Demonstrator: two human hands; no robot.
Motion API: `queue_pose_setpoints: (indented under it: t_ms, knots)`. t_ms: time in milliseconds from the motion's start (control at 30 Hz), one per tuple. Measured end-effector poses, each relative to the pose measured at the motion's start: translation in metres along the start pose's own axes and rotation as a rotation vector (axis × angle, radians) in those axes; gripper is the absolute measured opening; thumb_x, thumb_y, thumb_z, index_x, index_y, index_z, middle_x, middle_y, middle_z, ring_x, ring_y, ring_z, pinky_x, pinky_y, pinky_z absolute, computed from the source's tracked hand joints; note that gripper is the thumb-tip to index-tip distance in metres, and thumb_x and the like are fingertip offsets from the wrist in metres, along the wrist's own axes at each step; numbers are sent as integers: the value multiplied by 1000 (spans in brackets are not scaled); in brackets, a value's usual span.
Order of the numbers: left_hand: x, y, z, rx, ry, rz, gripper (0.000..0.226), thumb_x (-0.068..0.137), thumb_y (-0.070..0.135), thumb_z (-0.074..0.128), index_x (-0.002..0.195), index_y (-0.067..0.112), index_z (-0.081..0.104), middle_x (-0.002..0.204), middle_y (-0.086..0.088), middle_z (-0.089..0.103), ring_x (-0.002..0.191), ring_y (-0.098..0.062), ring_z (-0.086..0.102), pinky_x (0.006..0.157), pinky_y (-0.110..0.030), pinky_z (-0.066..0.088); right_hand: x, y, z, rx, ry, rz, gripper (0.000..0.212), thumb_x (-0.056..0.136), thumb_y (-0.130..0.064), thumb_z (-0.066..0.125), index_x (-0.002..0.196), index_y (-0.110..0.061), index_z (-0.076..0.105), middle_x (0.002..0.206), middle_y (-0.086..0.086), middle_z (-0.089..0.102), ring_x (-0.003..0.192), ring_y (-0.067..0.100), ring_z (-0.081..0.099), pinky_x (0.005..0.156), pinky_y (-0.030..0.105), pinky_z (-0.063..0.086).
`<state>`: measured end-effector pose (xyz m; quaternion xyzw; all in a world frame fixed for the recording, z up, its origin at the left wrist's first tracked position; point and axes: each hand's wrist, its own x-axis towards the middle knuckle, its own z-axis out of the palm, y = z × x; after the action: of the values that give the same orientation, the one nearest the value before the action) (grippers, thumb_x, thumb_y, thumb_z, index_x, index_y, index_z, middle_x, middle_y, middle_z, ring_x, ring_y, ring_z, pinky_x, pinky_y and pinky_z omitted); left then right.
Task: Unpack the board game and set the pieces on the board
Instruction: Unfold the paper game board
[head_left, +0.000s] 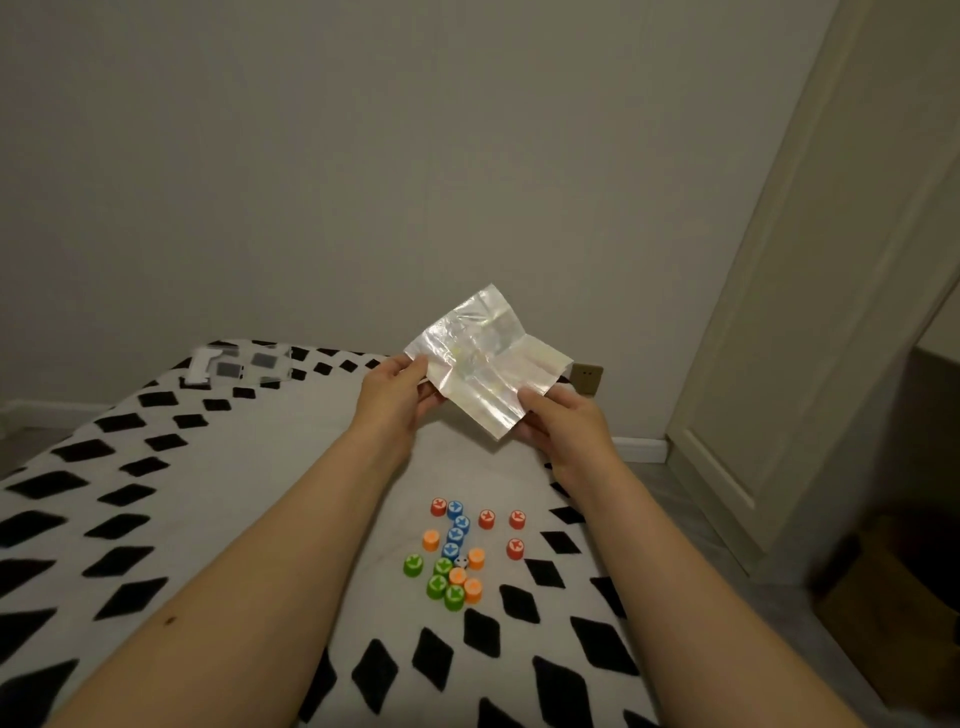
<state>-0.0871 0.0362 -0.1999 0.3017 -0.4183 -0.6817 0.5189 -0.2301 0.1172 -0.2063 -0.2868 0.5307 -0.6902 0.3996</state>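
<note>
Bedding (249, 467) printed with black diamonds fills the lower view, with a clear plastic case (244, 364) lying at its far left edge. Above the middle, the left hand (395, 395) pinches the left corner of a shiny, creased, partly unfolded sheet (485, 358), held up in the air, and the right hand (563, 421) grips its lower right edge. Between the forearms, well below the hands, red, blue, orange and green round game pieces (460, 553) sit clustered on the bedding.
</note>
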Motion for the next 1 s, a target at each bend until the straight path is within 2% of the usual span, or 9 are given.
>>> queue_pose_setpoints:
  t_ms: [100, 200, 300, 400, 433, 500, 667, 867, 1000]
  knots:
    - [1, -4, 0, 303, 127, 153, 41, 87, 14, 61, 125, 10, 44, 119, -8, 56, 100, -18, 61, 83, -29, 55, 1, 1, -1, -12, 63, 5, 25, 85, -5, 64, 109, 0, 64, 102, 14, 70, 88, 24, 69, 79, 32, 58]
    - [1, -5, -2, 867, 238, 582, 60, 81, 26, 67, 132, 17, 37, 130, -3, 42, 120, -18, 40, 102, -32, 37, 1, 1, -2, -9, 117, -11, 24, 81, -8, 69, 104, -3, 66, 101, 15, 70, 88, 26, 68, 78, 33, 57]
    - [-6, 3, 2, 1072, 52, 877, 58, 78, 40, 68, 128, 24, 44, 129, 0, 41, 121, -15, 36, 102, -28, 28, -2, 0, -3, 11, 144, -28, 19, 79, -13, 72, 97, -8, 67, 97, 13, 71, 84, 24, 69, 72, 31, 57]
    - [-17, 2, 9, 1076, -301, 684, 72, 65, 58, 72, 127, 33, 46, 125, 10, 43, 116, -7, 39, 98, -26, 33, -3, -1, -5, 53, 162, -38, 12, 78, -15, 74, 88, -11, 67, 96, 13, 71, 87, 27, 69, 75, 34, 58]
    - [-19, 0, 9, 1082, -371, 594, 74, 61, 59, 74, 125, 35, 47, 124, 14, 43, 115, -4, 39, 97, -25, 34, -3, -1, -5, 70, 167, -41, 11, 78, -15, 74, 86, -12, 67, 96, 13, 71, 89, 28, 68, 79, 37, 57]
    - [-19, -4, 8, 1151, -409, 573, 66, 62, 56, 75, 121, 36, 51, 123, 15, 44, 114, -2, 39, 95, -23, 35, -3, -1, -6, 101, 168, -45, 12, 77, -14, 74, 88, -11, 68, 98, 14, 72, 93, 29, 68, 85, 41, 56]
    - [-11, -4, 7, 1068, -330, 654, 23, 82, 32, 66, 105, 26, 65, 109, 10, 57, 100, -3, 52, 91, -25, 47, -3, -1, -5, 122, 136, -51, 31, 78, -19, 74, 107, -8, 66, 102, 11, 72, 94, 26, 69, 84, 38, 56]
    - [-15, -2, 11, 828, -181, 518, 14, 91, 21, 55, 95, 19, 68, 94, 8, 64, 86, -4, 58, 73, -19, 52, -2, -2, -6, 115, 111, -30, 23, 80, -26, 72, 93, -8, 67, 95, 12, 71, 86, 25, 67, 79, 33, 54]
    - [-4, 0, 7, 600, 51, 449, 11, 92, 14, 53, 95, 14, 63, 87, -1, 64, 77, -15, 57, 64, -17, 46, -5, -4, -7, 91, 71, -39, 18, 84, -24, 68, 90, -7, 67, 92, 12, 70, 84, 24, 66, 83, 35, 53]
